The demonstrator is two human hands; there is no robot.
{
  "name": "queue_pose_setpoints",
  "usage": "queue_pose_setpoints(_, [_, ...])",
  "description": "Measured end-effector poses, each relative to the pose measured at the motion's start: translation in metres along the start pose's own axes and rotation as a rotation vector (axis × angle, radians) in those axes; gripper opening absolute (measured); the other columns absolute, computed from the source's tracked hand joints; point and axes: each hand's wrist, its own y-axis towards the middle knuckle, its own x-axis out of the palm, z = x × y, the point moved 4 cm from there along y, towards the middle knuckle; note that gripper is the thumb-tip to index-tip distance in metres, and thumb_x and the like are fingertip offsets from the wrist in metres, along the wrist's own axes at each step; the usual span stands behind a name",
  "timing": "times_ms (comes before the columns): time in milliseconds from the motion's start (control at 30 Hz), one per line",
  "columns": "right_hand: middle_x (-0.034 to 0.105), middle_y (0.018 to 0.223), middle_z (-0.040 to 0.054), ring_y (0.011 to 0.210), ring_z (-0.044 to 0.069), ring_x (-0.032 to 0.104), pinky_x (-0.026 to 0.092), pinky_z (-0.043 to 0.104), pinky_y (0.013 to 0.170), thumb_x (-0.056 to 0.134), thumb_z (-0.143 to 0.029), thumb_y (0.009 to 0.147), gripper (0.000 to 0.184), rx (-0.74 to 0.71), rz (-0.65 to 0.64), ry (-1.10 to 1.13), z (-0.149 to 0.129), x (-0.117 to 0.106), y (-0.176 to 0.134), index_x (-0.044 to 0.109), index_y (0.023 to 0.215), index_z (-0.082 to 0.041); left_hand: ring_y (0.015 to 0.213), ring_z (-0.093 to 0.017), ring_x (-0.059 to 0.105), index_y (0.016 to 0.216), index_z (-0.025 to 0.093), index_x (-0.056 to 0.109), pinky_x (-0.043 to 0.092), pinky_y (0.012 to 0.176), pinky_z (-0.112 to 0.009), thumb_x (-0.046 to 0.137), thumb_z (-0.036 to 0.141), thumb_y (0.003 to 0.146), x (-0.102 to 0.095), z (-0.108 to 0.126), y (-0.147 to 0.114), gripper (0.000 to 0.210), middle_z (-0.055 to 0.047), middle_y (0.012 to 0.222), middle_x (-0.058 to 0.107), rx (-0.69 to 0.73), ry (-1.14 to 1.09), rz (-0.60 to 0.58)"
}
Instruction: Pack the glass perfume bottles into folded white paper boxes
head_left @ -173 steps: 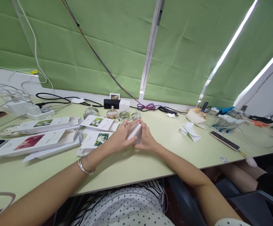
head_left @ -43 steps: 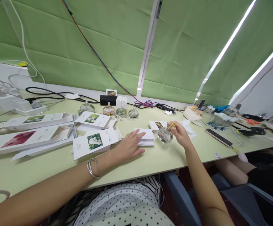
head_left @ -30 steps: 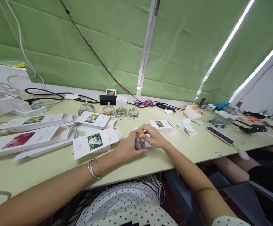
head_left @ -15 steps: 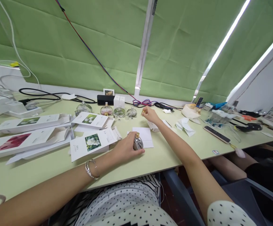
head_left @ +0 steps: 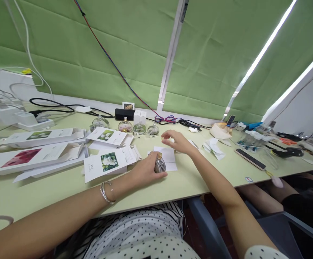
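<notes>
My left hand (head_left: 149, 166) is closed around a round, flattened clear glass perfume bottle (head_left: 160, 165) with a gold top. The bottle stands at the near left edge of a folded white paper sheet (head_left: 170, 158). Beyond the sheet, my right hand (head_left: 176, 141) hovers over the table, its curved fingers apart, and no object shows between them. Nearest to it is a small clear bottle (head_left: 153, 130) in the back row. That row also has a round greenish glass bottle (head_left: 139, 128), a bottle with pink contents (head_left: 125, 126) and a larger clear bottle (head_left: 100, 122).
White flower-print boxes (head_left: 124, 156) lie on the left, with more flattened boxes (head_left: 48, 154) beyond. Crumpled paper (head_left: 213, 148), a power strip (head_left: 250, 159) and a beige bag (head_left: 221, 131) are on the right. Cables (head_left: 167, 118) run along the wall. Another person's legs (head_left: 261, 198) show at right.
My right hand has come slightly nearer and its fingers have parted; the small gold piece in its fingertips no longer shows there. My left hand still holds the bottle. The view has shifted slightly.
</notes>
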Motion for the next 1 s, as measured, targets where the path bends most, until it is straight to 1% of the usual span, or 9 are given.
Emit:
queue_pose_setpoints(167, [0.064,0.085,0.0043,0.082,0.018,0.057,0.041,0.03,0.075,0.058,-0.035,0.084,0.021,-0.175,-0.105,-0.059,-0.049,-0.001,-0.028,0.06,0.095,-0.018,0.092,-0.027,0.06,0.111,0.02,0.044,0.047,0.074,-0.038,0.06,0.05,0.07,0.002,-0.002,0.001,0.053,-0.008,0.104,0.058,0.061,-0.028,0.033])
queue_pose_setpoints(300, [0.064,0.079,0.0038,0.078,0.016,0.056,0.042,0.028,0.071,0.057,-0.021,0.085,0.006,-0.154,-0.133,-0.085,-0.057,0.005,-0.028,0.06,0.084,-0.017,0.089,-0.027,0.06,0.111,0.02,0.044,0.047,0.075,-0.038,0.061,0.051,0.069,0.003,-0.004,0.002,0.055,-0.008,0.103,0.059,0.056,-0.044,0.041])
queue_pose_setpoints(433, [0.062,0.082,0.006,0.082,0.018,0.054,0.043,0.03,0.072,0.049,-0.017,0.087,0.009,-0.161,-0.03,-0.114,-0.055,-0.011,-0.023,0.058,0.085,-0.016,0.087,-0.028,0.061,0.117,0.019,0.041,0.047,0.072,-0.038,0.059,0.052,0.071,0.002,-0.003,0.002,0.06,-0.009,0.099,0.06,0.026,-0.015,0.016])
queue_pose_setpoints(500, [0.062,0.086,0.0069,0.086,0.019,0.054,0.043,0.03,0.075,0.047,-0.018,0.088,0.011,-0.136,0.063,-0.125,-0.043,-0.022,-0.014,0.058,0.089,-0.017,0.087,-0.029,0.062,0.121,0.019,0.039,0.047,0.07,-0.038,0.059,0.053,0.071,0.001,-0.002,0.001,0.064,-0.01,0.099,0.061,0.01,-0.002,0.009])
queue_pose_setpoints(567, [0.062,0.094,0.0076,0.091,0.018,0.055,0.042,0.03,0.079,0.046,-0.018,0.088,0.013,-0.016,0.094,-0.178,-0.018,-0.028,0.001,0.057,0.095,-0.016,0.085,-0.028,0.063,0.123,0.019,0.037,0.047,0.07,-0.037,0.06,0.052,0.071,0.0,-0.001,0.0,0.066,-0.01,0.1,0.061,-0.008,0.001,0.007])
queue_pose_setpoints(633, [0.062,0.103,0.0068,0.098,0.017,0.054,0.04,0.028,0.085,0.047,-0.017,0.087,0.018,0.223,-0.008,-0.291,0.017,-0.022,0.02,0.055,0.102,-0.017,0.085,-0.028,0.063,0.123,0.018,0.037,0.047,0.07,-0.037,0.06,0.051,0.071,0.0,-0.002,0.0,0.066,-0.011,0.101,0.062,-0.016,0.001,0.003])
queue_pose_setpoints(767, [0.065,0.1,0.0087,0.094,0.02,0.058,0.043,0.029,0.078,0.055,-0.012,0.08,0.016,0.428,-0.15,-0.346,0.071,0.006,0.048,0.061,0.095,-0.016,0.087,-0.029,0.063,0.122,0.019,0.038,0.047,0.071,-0.037,0.06,0.053,0.07,0.001,-0.002,0.001,0.066,-0.012,0.106,0.06,-0.002,0.008,-0.001])
queue_pose_setpoints(900, [0.065,0.097,0.007,0.089,0.018,0.061,0.048,0.032,0.077,0.06,-0.026,0.083,0.015,0.525,-0.273,-0.361,0.088,0.037,0.056,0.062,0.092,-0.015,0.089,-0.029,0.063,0.121,0.019,0.038,0.047,0.072,-0.037,0.059,0.053,0.071,0.001,-0.002,0.001,0.064,-0.012,0.106,0.06,0.006,0.02,0.002])
queue_pose_setpoints(1000, [0.066,0.096,0.0087,0.09,0.02,0.061,0.047,0.032,0.078,0.063,-0.027,0.081,0.015,0.525,-0.288,-0.362,0.082,0.04,0.052,0.064,0.09,-0.015,0.09,-0.03,0.063,0.121,0.018,0.039,0.047,0.073,-0.037,0.059,0.053,0.071,0.001,-0.002,0.0,0.065,-0.012,0.107,0.06,0.006,0.022,0.003])
